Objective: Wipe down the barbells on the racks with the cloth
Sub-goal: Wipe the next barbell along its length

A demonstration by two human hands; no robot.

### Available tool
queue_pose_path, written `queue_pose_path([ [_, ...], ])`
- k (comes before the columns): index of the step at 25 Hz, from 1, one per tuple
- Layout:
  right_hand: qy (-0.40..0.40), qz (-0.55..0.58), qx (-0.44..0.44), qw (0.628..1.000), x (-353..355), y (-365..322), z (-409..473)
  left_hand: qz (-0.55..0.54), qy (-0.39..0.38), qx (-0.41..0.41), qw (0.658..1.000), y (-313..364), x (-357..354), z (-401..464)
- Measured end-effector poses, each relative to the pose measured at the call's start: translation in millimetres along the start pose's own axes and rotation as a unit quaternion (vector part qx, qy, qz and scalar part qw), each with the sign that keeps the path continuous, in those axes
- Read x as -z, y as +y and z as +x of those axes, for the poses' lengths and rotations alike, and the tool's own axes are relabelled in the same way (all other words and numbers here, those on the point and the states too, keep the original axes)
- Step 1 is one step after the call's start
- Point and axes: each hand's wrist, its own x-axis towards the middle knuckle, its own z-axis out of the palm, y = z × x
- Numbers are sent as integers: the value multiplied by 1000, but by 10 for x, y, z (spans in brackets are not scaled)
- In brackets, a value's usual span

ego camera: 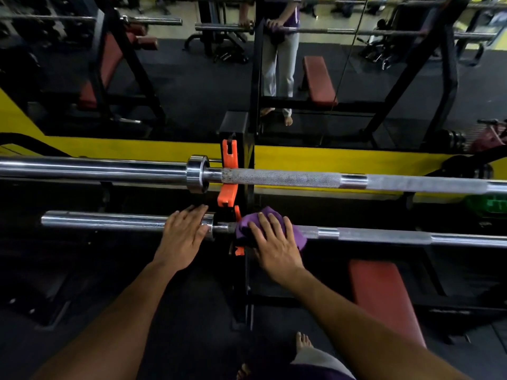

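- Two barbells lie across the view, left to right, on a black rack upright [248,165] with orange hooks [228,171]. The upper barbell [274,178] sits farther from the person; the lower barbell [384,235] is the nearer one, under both hands.
- Key relation: the lower barbell's long axis runs crosswise to both forearms. Its unwiped length, judging from where the cloth sits, extends to the right, away from the rack upright. The right hand is the one nearer that stretch.
- Purple cloth [300,235] is draped over the lower barbell's shaft just right of the orange hook, at the inner end of the knurled section.
- Right hand [274,242]: fingers fairly straight and spread, palm down, pressing the cloth onto the bar. It lies flat over the top; I see no fingers curled under the bar, though the underside is hidden.
- Left hand [183,237]: flat, fingers extended, resting on the lower barbell's smooth sleeve [104,220] at its collar, just left of the hook. Holds nothing; appears to steady the bar.
- The hands are near each other, with the hook and a short bare piece of shaft between them.
- Judgement: wiping of the lower barbell is in hand, near its left end. A stroke along the axis to the right looks the likely next need; the upper barbell shows no cloth on it.
- A red padded bench [384,297] stands below the bars at right.
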Motion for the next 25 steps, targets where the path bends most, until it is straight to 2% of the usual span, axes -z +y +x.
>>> queue_pose_path([
  [2, 8, -20, 20, 1000, -52, 340, -204, 3, -5, -2, 1000, -13, -6, 8],
  [4, 29, -18, 1, 999, -95, 714, -464, 1, -6, 2, 1000, -30, -21, 7],
  [8, 100, 40, -129, 986, 62, 1174, -600, 5, -14, 5, 1000, -44, -29, 22],
  [10, 62, 96, -230, 967, 298, 1184, -349, 12, -19, 6, 1000, -50, -30, 28],
  [12, -52, 138, -303, 941, 503, 1128, -15, 16, -30, 9, 999, -53, -27, 41],
  [13, -111, 146, -301, 936, 565, 1063, 127, 16, -35, 13, 999, -50, -21, 47],
  [15, -157, 133, -246, 947, 578, 810, 322, 14, -36, 17, 999, -45, -7, 52],
  [18, -82, 80, -118, 986, 396, 215, 375, 19, -35, 10, 999, -40, -11, 48],
  [20, -39, 39, -39, 998, 217, -64, 259, 16, -29, 7, 999, -40, -11, 39],
  [23, 30, 28, 9, 999, 67, 71, 22, 11, -29, 4, 1000, -33, 6, 26],
  [25, 51, 20, 5, 998, 29, 341, -149, 15, -31, 3, 999, -25, 9, 1],
])
